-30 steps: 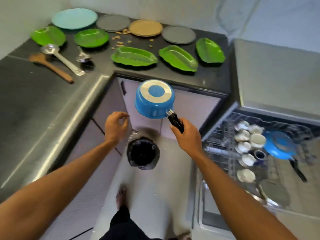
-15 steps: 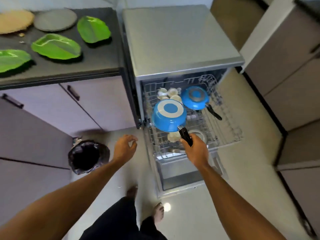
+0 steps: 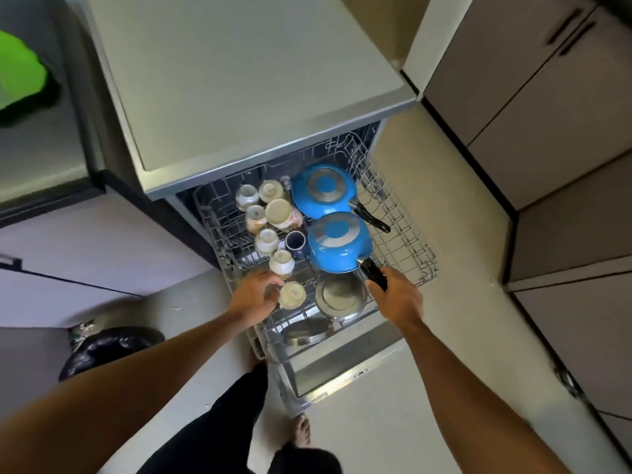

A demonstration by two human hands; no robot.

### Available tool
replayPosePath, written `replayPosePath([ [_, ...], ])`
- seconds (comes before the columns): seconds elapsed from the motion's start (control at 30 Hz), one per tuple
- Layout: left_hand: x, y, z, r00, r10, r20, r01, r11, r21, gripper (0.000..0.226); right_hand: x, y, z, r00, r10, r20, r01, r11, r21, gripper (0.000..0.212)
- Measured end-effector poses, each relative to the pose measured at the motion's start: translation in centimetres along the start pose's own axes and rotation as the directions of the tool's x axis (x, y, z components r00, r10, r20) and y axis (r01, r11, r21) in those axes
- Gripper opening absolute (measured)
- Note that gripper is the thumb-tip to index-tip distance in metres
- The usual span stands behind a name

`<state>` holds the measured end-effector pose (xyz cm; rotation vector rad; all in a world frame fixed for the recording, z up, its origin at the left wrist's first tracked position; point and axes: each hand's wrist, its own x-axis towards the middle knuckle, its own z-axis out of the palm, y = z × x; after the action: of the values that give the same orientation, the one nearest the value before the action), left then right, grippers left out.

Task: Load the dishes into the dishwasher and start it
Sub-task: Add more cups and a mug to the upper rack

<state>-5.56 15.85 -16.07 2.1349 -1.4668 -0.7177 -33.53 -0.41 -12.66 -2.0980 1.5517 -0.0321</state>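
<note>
Front of rack: a steel lid [image 3: 304, 331] lies flat on the wires and a steel bowl [image 3: 340, 297] tilts just behind it, both in the pulled-out rack [image 3: 415, 254] above the dropped dishwasher door [image 3: 342, 378].
Left hand [image 3: 254, 295]: it's at the side of a cream cup [image 3: 292, 295], fingers curved towards it. Gripping or only touching, I can't tell.
Right hand [image 3: 396, 295]: wrapped tight round the black handle [image 3: 372, 273].
Held saucepan: the blue saucepan [image 3: 338, 244] is base up over the middle of the rack, just beside the cups. Set down or hanging, can't tell.
Handling: rigid metal with some weight, I'd say, and all of it sits out beyond the handle, so it'll want to dip. The handle is the right hold, and a free hand on the rim would steady it. That glossy coat looks slippery.
Cup row: cream cups [image 3: 273, 213] and one dark blue cup [image 3: 295, 242] are packed along the left. Fragile by the look, so mind the knock.
Far pan: a second blue pan [image 3: 323, 191] is upturned too, meeting the held one in this view.
Counter: a green dish [image 3: 20, 77], blurred, far left.
</note>
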Motion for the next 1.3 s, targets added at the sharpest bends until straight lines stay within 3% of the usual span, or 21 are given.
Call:
replayPosePath([
  [0.1, 2.7, 0.1, 1.1, 0.995, 0.035, 0.099, -0.035, 0.999, 0.006, 0.017, 3.4, 1.4, 0.0, 0.999, 0.027, 0.017, -0.026, 0.999, -0.041, 0.03],
  [0.23, 5.7, 1.5, 3.0, 0.994, 0.048, 0.1, -0.048, 0.999, -0.009, 0.019, 7.3, 3.5, 0.6, 0.997, 0.027, 0.076, -0.026, 0.999, -0.02, 0.031],
  [0.63, 14.5, 6.1, 8.9, 0.989, 0.032, -0.144, -0.03, 0.999, 0.015, 0.048, 14.6, 9.6, 2.1, 0.923, -0.265, 0.279, 0.255, 0.964, 0.073, 0.03],
  [0.77, 17.5, 7.9, 11.4, 0.989, 0.022, -0.144, -0.017, 0.999, 0.034, 0.054, 15.5, 10.3, 3.1, 0.891, -0.319, 0.322, 0.307, 0.948, 0.087, 0.032],
  [0.93, 18.6, 8.3, 13.1, 0.99, -0.065, -0.123, 0.077, 0.993, 0.092, 0.061, 15.0, 10.3, 4.6, 0.874, -0.298, 0.385, 0.299, 0.952, 0.057, 0.037],
  [1.3, 18.9, 8.1, 14.0, 0.997, -0.036, -0.064, 0.05, 0.972, 0.229, 0.065, 14.8, 10.3, 7.3, 0.876, -0.292, 0.384, 0.286, 0.955, 0.075, 0.032],
])
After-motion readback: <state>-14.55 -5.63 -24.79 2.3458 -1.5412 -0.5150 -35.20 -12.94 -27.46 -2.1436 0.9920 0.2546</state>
